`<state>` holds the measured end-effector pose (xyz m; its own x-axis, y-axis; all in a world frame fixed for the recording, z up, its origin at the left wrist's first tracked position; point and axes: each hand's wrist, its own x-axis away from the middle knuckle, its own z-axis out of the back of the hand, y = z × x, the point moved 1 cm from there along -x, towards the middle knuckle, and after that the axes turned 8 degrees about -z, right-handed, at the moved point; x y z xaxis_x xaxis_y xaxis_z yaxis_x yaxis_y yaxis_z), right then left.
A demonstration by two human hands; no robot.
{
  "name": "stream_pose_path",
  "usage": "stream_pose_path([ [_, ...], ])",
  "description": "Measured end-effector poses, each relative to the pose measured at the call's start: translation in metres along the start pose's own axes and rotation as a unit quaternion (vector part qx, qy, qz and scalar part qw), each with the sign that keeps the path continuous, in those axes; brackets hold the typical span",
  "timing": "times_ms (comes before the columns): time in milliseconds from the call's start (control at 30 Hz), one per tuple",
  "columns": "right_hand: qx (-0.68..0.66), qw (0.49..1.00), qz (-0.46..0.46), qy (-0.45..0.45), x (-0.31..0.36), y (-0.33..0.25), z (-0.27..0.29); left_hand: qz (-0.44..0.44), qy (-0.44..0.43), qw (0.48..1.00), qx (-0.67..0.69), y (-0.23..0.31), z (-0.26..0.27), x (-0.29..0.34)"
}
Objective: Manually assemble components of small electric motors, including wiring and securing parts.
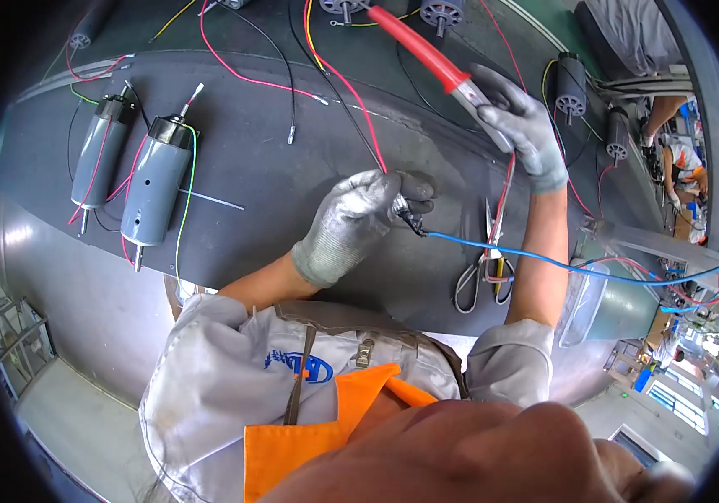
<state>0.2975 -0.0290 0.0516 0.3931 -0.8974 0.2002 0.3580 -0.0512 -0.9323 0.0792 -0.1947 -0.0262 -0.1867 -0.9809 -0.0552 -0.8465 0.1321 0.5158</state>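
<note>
My gloved left hand [351,222] is closed at the middle of the table, pinching a red wire [349,88] and a dark wire that run down from the far side. At its fingertips is a dark clip-like end [410,220], joined to a blue cable [535,251] running off to the right. My gloved right hand [527,126] is higher and farther right, wrapped round a tool with a red handle [418,46] and flat silver body [478,107]; its exact kind is unclear. A red lead [503,197] hangs below the tool's lower end.
Two grey cylindrical motors [156,180] [99,159] with loose wires lie at the left. Scissors [485,272] rest beside my right forearm. Other motors [571,88] [617,134] stand at the far right, and loose wires [246,75] cross the far side. People [685,168] are visible beyond a frame.
</note>
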Motion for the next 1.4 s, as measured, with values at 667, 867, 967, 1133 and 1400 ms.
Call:
stream_pose_path([
  [667,0.437,0.835,-0.023,0.334,0.222,0.062,0.056,0.028,0.038,0.998,-0.045,-0.01,-0.008,-0.009],
  [867,0.468,0.811,-0.142,0.321,0.25,0.059,0.015,0.037,0.044,0.995,-0.083,-0.017,-0.009,-0.023],
  [967,0.063,0.993,0.026,0.098,0.207,0.049,-0.036,0.039,0.052,0.991,-0.116,-0.016,-0.008,-0.025],
  [1133,-0.116,0.979,0.166,0.007,0.177,0.032,-0.084,-0.145,-0.002,0.837,-0.528,0.038,0.005,-0.026],
  [1400,0.072,0.965,-0.132,0.213,0.207,0.088,-0.019,-0.196,0.282,-0.173,-0.923,0.283,0.034,0.003],
])
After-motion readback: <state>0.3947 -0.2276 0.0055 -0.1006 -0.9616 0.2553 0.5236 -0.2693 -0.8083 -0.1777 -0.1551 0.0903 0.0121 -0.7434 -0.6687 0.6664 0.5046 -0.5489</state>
